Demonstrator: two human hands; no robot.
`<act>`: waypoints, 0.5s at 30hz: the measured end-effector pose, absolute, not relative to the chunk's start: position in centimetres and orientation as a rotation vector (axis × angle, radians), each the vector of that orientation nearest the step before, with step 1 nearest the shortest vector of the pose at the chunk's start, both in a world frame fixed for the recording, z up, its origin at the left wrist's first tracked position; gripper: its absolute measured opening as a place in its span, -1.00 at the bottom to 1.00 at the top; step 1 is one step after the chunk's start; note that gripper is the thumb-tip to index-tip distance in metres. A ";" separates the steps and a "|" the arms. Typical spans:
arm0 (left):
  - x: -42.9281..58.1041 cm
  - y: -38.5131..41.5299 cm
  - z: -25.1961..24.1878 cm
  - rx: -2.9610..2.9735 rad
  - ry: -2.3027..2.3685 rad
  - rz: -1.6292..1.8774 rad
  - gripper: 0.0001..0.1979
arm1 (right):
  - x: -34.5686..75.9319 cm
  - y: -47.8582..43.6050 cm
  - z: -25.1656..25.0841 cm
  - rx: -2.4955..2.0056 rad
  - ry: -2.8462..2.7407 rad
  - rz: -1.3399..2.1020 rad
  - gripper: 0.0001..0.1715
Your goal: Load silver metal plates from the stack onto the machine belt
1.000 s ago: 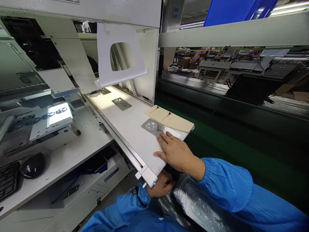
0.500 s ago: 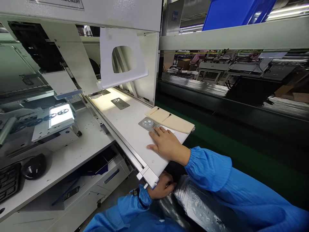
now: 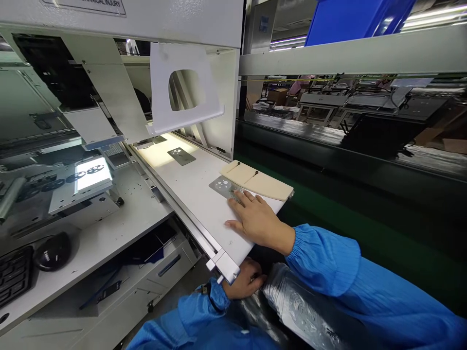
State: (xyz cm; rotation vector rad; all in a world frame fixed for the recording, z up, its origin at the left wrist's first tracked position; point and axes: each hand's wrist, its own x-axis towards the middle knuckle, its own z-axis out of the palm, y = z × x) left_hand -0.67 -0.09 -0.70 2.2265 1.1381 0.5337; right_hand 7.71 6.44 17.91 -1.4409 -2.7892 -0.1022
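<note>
Right hand (image 3: 257, 221), fingers apart, over the hidden near end of the grey panel (image 3: 222, 186); left hand (image 3: 242, 282) lower, grip unclear.

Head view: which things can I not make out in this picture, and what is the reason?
All in the head view:
Grey plate: partly covered by the right hand.
Left hand: partly behind the white end block; grip unclear.
Keyboard: cut off by the left edge.
Warning label: cut off by the upper edge.
</note>
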 end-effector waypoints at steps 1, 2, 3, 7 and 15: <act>-0.7 -0.1 -0.6 2.228 1.139 0.530 -0.85 | 8.1 6.2 17.8 -1.419 -2.785 -0.121 -0.24; -0.7 -0.1 -0.6 2.232 1.138 0.529 -0.86 | 8.6 5.8 17.7 -1.376 -2.774 -0.152 -0.25; -0.8 -0.1 -0.6 2.239 1.131 0.531 -0.85 | 9.2 5.2 17.6 -1.315 -2.760 -0.188 -0.27; -0.9 -0.2 -0.5 2.262 1.079 0.572 -0.84 | 13.4 2.2 17.2 -1.023 -2.682 -0.298 -0.38; -0.8 -0.2 0.2 2.242 1.098 0.580 -0.82 | 28.4 -3.0 14.5 -1.559 -2.262 -0.071 -0.50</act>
